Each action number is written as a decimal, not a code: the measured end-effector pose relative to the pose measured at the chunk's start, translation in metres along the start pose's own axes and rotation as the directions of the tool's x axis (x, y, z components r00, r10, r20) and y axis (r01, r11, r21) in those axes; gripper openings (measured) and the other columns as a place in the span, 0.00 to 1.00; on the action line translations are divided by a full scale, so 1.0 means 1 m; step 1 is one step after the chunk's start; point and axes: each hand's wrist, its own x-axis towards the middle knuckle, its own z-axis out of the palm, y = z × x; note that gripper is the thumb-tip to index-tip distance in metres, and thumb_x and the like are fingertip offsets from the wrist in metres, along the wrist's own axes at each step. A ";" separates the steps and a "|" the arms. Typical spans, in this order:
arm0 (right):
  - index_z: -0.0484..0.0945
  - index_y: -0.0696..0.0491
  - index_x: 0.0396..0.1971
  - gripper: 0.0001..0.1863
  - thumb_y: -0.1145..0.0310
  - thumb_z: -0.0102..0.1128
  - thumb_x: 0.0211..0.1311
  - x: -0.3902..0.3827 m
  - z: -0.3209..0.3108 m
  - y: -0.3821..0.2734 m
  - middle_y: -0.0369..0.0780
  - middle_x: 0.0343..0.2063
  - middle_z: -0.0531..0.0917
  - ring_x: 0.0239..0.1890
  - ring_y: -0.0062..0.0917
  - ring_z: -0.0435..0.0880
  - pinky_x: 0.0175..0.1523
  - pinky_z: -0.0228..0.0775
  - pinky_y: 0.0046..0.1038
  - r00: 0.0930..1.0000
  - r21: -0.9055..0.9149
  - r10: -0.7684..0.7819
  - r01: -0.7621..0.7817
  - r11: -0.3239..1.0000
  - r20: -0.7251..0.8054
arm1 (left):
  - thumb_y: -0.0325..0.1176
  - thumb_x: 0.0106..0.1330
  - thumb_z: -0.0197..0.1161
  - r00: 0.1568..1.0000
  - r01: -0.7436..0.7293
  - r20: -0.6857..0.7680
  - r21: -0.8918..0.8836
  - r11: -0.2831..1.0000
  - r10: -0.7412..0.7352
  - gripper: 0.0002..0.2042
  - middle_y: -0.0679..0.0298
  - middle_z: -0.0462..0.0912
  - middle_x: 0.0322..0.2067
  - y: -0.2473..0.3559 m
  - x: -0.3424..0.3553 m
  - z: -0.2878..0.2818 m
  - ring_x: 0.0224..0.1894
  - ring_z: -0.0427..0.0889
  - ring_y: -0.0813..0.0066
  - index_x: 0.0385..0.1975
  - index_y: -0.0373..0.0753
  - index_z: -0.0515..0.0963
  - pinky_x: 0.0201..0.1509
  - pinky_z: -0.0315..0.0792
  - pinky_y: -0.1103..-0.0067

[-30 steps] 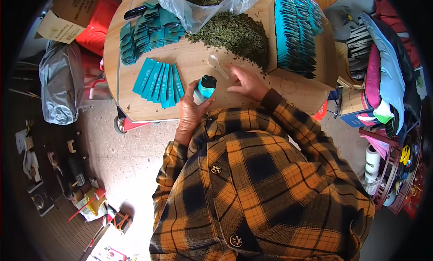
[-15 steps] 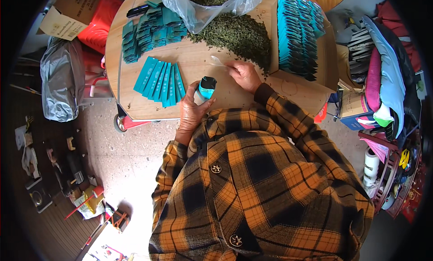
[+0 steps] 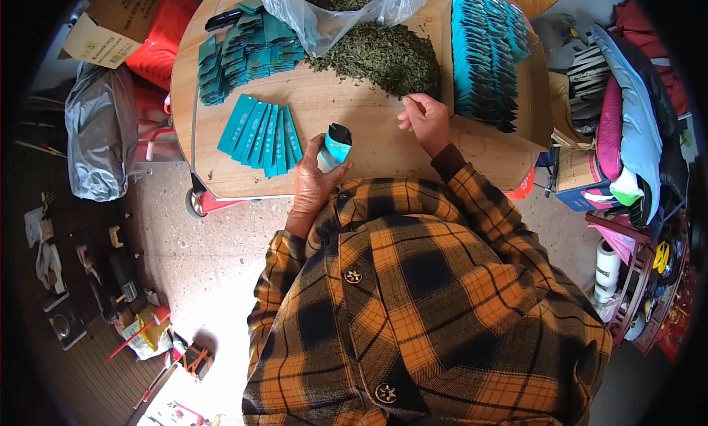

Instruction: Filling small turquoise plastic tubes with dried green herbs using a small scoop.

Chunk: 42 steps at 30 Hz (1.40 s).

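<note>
My left hand (image 3: 313,184), at the table's near edge, is wrapped round a small teal sachet (image 3: 338,150) that stands upright with its dark mouth gaping upward. To the right, my right hand (image 3: 428,122) is closed in a pinch at the near edge of a heap of dried green leaves (image 3: 387,56). The small clear spoon seen in its fingers half a second ago does not show now, hidden by the hand or the leaves. Left of my left hand, several flat teal sachets (image 3: 259,135) lie fanned out on the wooden table (image 3: 369,116).
A pile of teal sachets (image 3: 254,50) lies at the far left beside a dark slim object (image 3: 223,19). A clear plastic bag (image 3: 324,37) of leaves stands behind the heap. On the right, a cardboard box (image 3: 532,94) holds tight rows of teal sachets.
My right hand has moved right, away from the held sachet and up to the leaf heap's edge; the spoon has gone out of sight. My left hand stays with its sachet.
</note>
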 end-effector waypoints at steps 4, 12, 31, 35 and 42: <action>0.78 0.61 0.36 0.09 0.71 0.55 0.64 0.009 0.005 0.000 0.40 0.20 0.82 0.20 0.19 0.81 0.26 0.72 0.19 0.996 -0.068 -0.039 0.034 0.997 -0.075 | 0.26 0.46 0.75 1.000 0.019 0.017 -0.004 1.000 -0.019 0.31 0.55 0.78 0.46 0.004 0.000 0.000 0.52 0.77 0.67 0.52 0.33 0.68 0.59 0.69 0.74; 0.78 0.61 0.37 0.08 0.74 0.56 0.62 0.018 0.002 0.018 0.42 0.23 0.83 0.25 0.21 0.83 0.32 0.76 0.22 0.985 -0.084 -0.163 0.158 0.984 -0.053 | 0.30 0.45 0.75 0.997 -0.064 -0.036 0.032 0.997 0.065 0.32 0.51 0.80 0.43 -0.003 0.000 0.002 0.46 0.81 0.61 0.52 0.33 0.69 0.51 0.73 0.73; 0.79 0.59 0.34 0.06 0.81 0.57 0.56 -0.018 -0.005 -0.083 0.38 0.28 0.82 0.27 0.16 0.78 0.32 0.70 0.19 0.823 -0.058 -0.496 0.529 0.846 0.278 | 0.37 0.45 0.75 0.991 -0.042 -0.120 0.177 0.983 0.063 0.30 0.52 0.81 0.41 -0.009 0.009 -0.005 0.43 0.81 0.53 0.50 0.38 0.71 0.46 0.75 0.69; 0.78 0.58 0.33 0.08 0.83 0.57 0.52 -0.017 -0.001 -0.080 0.39 0.26 0.79 0.26 0.23 0.78 0.32 0.69 0.21 0.732 -0.124 -0.563 0.645 0.754 0.384 | 0.38 0.45 0.75 0.991 -0.050 -0.110 0.194 0.980 0.073 0.31 0.51 0.81 0.42 -0.012 0.008 -0.004 0.44 0.80 0.52 0.50 0.38 0.70 0.46 0.75 0.67; 0.79 0.55 0.30 0.13 0.83 0.62 0.40 -0.012 0.004 -0.093 0.37 0.26 0.77 0.30 0.31 0.76 0.35 0.70 0.29 0.420 -0.250 -0.768 0.907 0.339 0.483 | 0.39 0.45 0.74 0.998 -0.003 -0.065 0.248 0.969 0.020 0.32 0.51 0.81 0.41 -0.006 0.006 -0.004 0.42 0.81 0.51 0.51 0.37 0.70 0.44 0.76 0.67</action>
